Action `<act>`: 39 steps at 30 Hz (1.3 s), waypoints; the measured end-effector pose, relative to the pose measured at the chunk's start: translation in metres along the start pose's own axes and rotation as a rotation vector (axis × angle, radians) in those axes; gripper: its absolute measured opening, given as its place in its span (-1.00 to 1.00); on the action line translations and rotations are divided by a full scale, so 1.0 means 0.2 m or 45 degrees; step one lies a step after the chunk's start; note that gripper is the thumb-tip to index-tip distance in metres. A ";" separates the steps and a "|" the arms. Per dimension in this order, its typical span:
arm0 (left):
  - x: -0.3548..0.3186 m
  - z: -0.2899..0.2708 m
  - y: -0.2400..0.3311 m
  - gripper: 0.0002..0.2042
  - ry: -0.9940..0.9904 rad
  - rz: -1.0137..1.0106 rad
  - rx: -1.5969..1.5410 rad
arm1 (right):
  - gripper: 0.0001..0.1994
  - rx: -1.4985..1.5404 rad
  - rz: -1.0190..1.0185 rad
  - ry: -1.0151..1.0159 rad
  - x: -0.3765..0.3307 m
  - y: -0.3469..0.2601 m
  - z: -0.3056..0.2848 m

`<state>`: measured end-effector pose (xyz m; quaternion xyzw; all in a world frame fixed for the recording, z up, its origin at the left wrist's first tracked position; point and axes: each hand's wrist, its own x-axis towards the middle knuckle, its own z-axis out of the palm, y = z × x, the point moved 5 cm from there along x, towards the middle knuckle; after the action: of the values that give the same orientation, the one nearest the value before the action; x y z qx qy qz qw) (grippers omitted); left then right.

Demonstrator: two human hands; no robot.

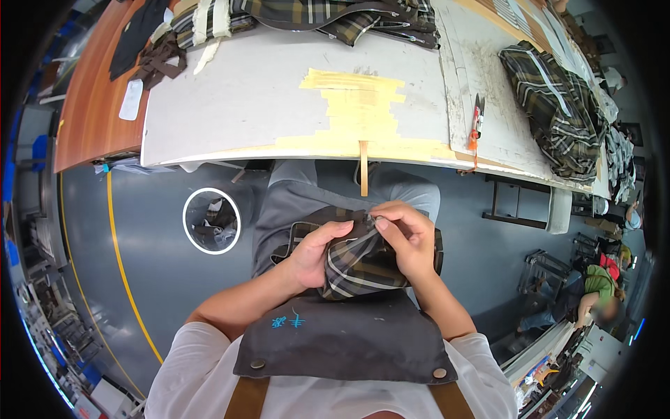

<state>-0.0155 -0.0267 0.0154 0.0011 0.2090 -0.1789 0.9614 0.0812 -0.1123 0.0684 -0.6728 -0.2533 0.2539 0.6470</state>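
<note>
A brown, black and white plaid cloth piece (363,269) is bunched over my lap, on the grey apron. My left hand (310,257) is closed on its left side, with the thumb laid on top. My right hand (407,237) pinches a fold at the upper edge between thumb and fingers. Whatever small part lies in that pinch is too hidden to tell. A zipper edge (296,234) shows on the cloth beyond my left hand. Just past my hands, a flat wooden strip (363,171) juts from the table edge toward me.
Yellow tape (359,108) covers part of the white table (223,105). Stacked plaid pieces (349,17) lie at its back, and a plaid bundle (555,105) at right. Orange-handled snips (477,122) lie nearby. A white-rimmed bin (186,220) stands on the left floor.
</note>
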 end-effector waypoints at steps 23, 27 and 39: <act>0.10 -0.22 0.04 -0.76 0.125 -0.044 -0.014 | -0.92 -0.421 -0.028 -0.008 0.01 0.14 0.02; 0.13 -0.18 0.08 -0.81 0.266 0.069 -0.036 | -0.95 -0.479 -0.010 0.133 0.03 0.11 0.02; 0.12 -0.08 0.08 -0.83 0.451 0.047 -0.154 | -0.94 -0.462 0.140 0.282 0.03 0.17 -0.01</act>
<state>0.0046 -0.0194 -0.0100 -0.0212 0.3854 -0.1455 0.9110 0.0880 -0.1108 0.0345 -0.8148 -0.1850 0.1638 0.5244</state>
